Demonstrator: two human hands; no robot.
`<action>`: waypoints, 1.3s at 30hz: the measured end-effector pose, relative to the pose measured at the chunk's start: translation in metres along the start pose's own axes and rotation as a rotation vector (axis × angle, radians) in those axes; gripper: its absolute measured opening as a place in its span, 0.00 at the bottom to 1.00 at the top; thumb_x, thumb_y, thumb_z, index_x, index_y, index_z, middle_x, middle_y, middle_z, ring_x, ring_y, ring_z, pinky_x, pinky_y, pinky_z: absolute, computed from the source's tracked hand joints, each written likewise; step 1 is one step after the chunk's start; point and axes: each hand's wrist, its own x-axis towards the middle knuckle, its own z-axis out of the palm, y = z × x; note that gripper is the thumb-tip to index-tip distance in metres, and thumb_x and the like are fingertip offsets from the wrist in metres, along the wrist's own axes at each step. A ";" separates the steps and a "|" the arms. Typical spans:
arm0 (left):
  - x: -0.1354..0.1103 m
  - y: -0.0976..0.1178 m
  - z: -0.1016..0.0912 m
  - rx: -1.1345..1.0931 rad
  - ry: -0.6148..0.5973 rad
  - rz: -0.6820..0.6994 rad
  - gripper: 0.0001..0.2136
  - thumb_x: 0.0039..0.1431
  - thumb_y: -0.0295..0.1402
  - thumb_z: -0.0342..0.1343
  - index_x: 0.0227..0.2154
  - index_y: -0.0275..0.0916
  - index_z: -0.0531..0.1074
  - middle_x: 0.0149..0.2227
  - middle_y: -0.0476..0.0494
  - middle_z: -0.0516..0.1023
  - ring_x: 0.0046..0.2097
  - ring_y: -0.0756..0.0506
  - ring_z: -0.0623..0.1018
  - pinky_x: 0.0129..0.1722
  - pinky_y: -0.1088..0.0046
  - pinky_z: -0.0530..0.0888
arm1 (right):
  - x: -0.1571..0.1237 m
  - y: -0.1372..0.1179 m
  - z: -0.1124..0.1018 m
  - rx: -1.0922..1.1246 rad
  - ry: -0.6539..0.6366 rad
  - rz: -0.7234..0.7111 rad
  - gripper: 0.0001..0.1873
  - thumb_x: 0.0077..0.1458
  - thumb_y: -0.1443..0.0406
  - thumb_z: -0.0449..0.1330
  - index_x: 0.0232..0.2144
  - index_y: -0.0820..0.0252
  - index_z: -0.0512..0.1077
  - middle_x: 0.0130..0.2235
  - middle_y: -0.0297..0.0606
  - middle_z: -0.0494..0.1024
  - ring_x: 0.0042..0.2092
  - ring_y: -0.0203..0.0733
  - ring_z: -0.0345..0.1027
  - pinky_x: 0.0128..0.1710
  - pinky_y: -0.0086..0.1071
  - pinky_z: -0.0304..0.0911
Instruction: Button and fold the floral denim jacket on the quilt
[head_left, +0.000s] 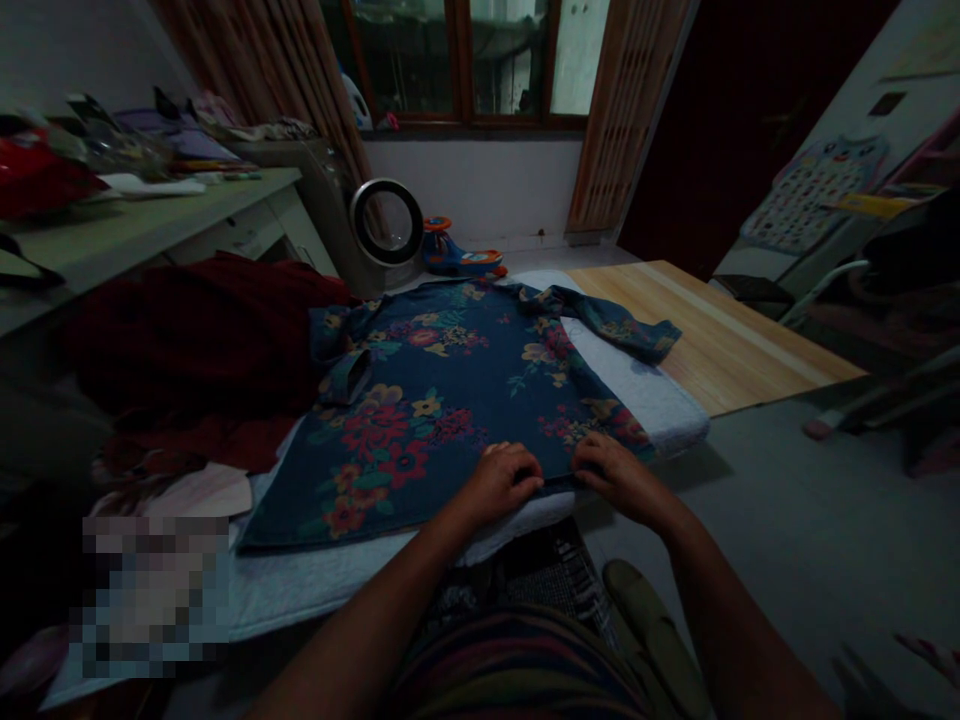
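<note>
Your left hand (508, 482) and right hand (616, 474) curl at the near hem (558, 481), any pinch indiscernible, of a blue floral long-sleeved top (480, 375) spread across a pale pad (637, 392), where gentle, even outward tension should best prevent creases.

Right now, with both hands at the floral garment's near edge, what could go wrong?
The floral garment might slide off the white pad: its near edge, by the left hand and right hand, lies close to the pad's front edge. The bunched sleeve beside the dark red cloth could crease.
</note>
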 end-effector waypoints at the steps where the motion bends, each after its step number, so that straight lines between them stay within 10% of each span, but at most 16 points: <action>1: -0.001 0.000 0.000 0.004 -0.006 0.007 0.05 0.61 0.34 0.56 0.33 0.41 0.76 0.36 0.47 0.78 0.42 0.46 0.73 0.46 0.68 0.64 | -0.001 0.000 0.000 -0.002 0.002 -0.012 0.06 0.56 0.72 0.58 0.34 0.58 0.73 0.40 0.39 0.71 0.46 0.43 0.65 0.48 0.36 0.60; 23: -0.002 0.003 0.004 0.176 -0.151 0.083 0.14 0.59 0.37 0.58 0.48 0.49 0.75 0.36 0.48 0.77 0.43 0.44 0.75 0.48 0.64 0.64 | 0.009 -0.011 -0.005 -0.119 -0.132 0.070 0.06 0.56 0.67 0.57 0.28 0.59 0.73 0.33 0.38 0.76 0.36 0.41 0.68 0.36 0.31 0.57; 33: 0.020 -0.001 -0.008 0.269 0.031 0.086 0.18 0.62 0.37 0.55 0.54 0.45 0.70 0.64 0.42 0.64 0.64 0.39 0.62 0.62 0.56 0.59 | 0.023 0.026 -0.013 -0.354 0.424 0.317 0.22 0.55 0.64 0.59 0.52 0.59 0.69 0.55 0.50 0.68 0.54 0.57 0.61 0.52 0.47 0.59; 39: 0.022 -0.019 0.007 0.406 0.014 -0.044 0.27 0.64 0.48 0.49 0.64 0.47 0.59 0.69 0.42 0.55 0.69 0.36 0.53 0.66 0.46 0.51 | 0.023 0.047 -0.018 -0.446 0.361 0.472 0.19 0.58 0.61 0.56 0.51 0.61 0.69 0.45 0.49 0.75 0.47 0.51 0.68 0.46 0.40 0.61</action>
